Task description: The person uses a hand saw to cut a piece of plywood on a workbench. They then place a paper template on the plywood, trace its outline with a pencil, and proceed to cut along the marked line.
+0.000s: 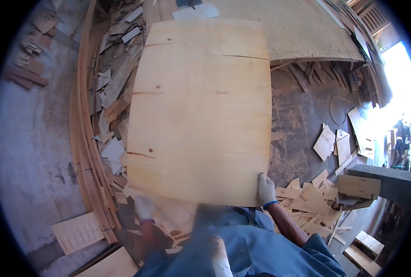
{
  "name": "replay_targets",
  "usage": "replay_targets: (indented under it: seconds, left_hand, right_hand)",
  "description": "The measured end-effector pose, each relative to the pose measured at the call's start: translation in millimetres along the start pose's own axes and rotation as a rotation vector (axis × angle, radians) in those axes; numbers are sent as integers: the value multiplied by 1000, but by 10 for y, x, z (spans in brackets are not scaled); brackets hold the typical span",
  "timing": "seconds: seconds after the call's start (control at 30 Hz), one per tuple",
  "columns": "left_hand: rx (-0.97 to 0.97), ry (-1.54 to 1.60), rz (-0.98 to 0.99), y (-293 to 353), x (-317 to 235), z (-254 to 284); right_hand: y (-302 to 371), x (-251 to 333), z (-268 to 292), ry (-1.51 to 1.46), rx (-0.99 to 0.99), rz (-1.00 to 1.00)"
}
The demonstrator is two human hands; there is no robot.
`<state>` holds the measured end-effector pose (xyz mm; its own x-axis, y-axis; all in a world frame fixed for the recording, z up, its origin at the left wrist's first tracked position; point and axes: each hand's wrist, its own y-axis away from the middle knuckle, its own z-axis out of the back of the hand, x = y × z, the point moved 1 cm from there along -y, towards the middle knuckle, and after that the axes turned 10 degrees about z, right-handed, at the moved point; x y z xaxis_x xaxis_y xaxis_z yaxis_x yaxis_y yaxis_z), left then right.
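Note:
A large pale plywood sheet (pixel 200 115) with a few knots and dark cracks spans the middle of the view, its near edge close to my body. My right hand (pixel 266 190), in a whitish knit glove with a blue cuff, grips the sheet at its near right corner, thumb on top and fingers hidden beneath. My left hand (pixel 144 206), also in a light glove, is close to the near left corner. Motion smears it, so neither its fingers nor any contact with the sheet can be made out.
A big wooden board (pixel 307 32) lies beyond the sheet. Long wood strips (pixel 83 115) run along the left, beside piled offcuts (pixel 117 106). Scrap pieces (pixel 307 203) heap up at my right. A grey beam (pixel 383 171) and small wooden blocks (pixel 365 254) are farther right.

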<state>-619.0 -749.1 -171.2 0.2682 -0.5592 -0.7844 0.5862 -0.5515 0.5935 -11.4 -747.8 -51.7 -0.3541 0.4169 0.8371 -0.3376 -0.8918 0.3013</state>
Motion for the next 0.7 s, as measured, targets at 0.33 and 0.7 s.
replay_targets:
  seconds: [0.33,0.7]
  left_hand:
    - [629,-733,-210,2352,773,-1248]
    - [260,0,201,748,-759,-397]
  right_hand:
    - [455,406,-815,322,901,541]
    - [-1888,1065,875,489,-199,341]
